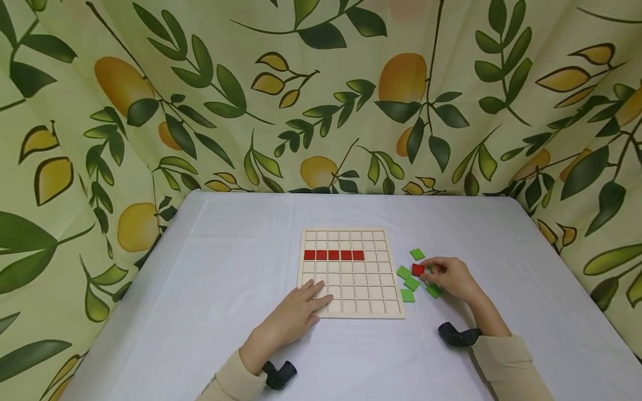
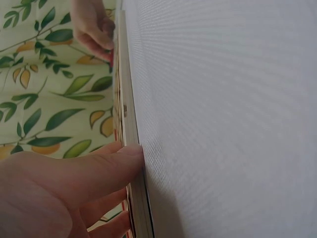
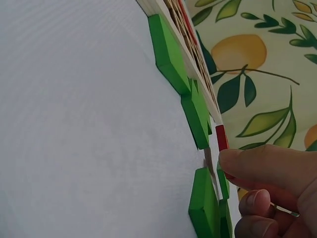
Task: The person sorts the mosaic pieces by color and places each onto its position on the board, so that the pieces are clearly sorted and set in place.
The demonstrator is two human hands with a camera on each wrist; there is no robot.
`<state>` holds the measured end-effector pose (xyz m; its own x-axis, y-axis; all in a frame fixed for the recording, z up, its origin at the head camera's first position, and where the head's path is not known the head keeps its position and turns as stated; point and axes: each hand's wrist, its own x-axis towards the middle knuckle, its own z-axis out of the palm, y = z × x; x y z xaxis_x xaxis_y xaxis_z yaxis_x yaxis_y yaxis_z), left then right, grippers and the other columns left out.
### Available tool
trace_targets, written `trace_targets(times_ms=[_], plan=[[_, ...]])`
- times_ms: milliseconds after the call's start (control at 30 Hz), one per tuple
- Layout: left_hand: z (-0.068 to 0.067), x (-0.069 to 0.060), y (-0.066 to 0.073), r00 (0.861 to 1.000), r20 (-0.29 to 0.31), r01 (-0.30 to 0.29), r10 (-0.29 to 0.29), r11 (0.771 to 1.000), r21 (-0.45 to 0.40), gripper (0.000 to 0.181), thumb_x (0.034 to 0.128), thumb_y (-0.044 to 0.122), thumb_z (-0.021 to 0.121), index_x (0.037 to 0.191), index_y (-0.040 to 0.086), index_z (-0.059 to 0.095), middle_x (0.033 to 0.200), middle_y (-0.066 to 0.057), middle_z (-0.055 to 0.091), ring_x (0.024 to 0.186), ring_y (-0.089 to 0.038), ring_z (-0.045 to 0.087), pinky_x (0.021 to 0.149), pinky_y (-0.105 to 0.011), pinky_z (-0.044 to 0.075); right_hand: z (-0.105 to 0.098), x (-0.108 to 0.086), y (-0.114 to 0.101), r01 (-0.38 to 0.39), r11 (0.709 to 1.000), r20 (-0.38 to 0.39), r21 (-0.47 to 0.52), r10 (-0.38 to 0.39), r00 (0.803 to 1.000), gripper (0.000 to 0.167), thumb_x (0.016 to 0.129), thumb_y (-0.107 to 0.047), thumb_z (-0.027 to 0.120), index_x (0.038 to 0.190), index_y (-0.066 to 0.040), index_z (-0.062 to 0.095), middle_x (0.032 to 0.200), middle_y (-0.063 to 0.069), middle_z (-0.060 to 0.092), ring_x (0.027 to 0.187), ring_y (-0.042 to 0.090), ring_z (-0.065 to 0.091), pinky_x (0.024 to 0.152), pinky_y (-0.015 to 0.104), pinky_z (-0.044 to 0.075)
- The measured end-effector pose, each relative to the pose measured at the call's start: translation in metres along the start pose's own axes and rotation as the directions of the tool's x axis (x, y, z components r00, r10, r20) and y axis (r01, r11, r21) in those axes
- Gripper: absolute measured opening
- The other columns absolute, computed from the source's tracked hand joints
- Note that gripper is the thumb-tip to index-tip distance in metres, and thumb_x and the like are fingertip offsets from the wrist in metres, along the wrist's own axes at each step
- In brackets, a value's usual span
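A pale wooden grid board [image 1: 371,277] lies flat on the table, with a row of several red square tiles [image 1: 334,255] in its third row from the top. My left hand [image 1: 288,316] rests on the board's near left corner, fingers spread over the cells. In the left wrist view its thumb [image 2: 111,163] lies against the board's edge. Right of the board, my right hand [image 1: 453,278] pinches one red tile [image 1: 418,270] between thumb and fingertips. The right wrist view shows this red tile [image 3: 221,137] partly hidden by the thumb.
Several green square tiles [image 1: 408,295] lie scattered beside the board's right edge, around and under the right hand. A white cloth covers the table [image 1: 236,250]. Behind and at the sides hangs a leaf-and-fruit patterned curtain [image 1: 321,139]. Black devices [image 1: 458,335] sit at both wrists.
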<state>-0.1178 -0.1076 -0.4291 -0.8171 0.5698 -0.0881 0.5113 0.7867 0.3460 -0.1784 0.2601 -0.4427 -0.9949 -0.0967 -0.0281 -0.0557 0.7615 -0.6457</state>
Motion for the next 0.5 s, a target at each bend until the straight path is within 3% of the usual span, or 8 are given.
trace_targets(times_ms=[500], plan=[[-0.001, -0.002, 0.001, 1.0, -0.01, -0.006, 0.006, 1.0, -0.024, 0.045, 0.0943, 0.015, 0.058, 0.139, 0.017, 0.052, 0.155, -0.012, 0.039, 0.146, -0.034, 0.033, 0.115, -0.055, 0.035, 0.001, 0.008, -0.011, 0.033, 0.999, 0.006, 0.015, -0.033, 0.999, 0.026, 0.083, -0.008, 0.072, 0.105, 0.005, 0.069, 0.066, 0.001, 0.047, 0.058, 0.007, 0.039, 0.048, 0.019, 0.031]])
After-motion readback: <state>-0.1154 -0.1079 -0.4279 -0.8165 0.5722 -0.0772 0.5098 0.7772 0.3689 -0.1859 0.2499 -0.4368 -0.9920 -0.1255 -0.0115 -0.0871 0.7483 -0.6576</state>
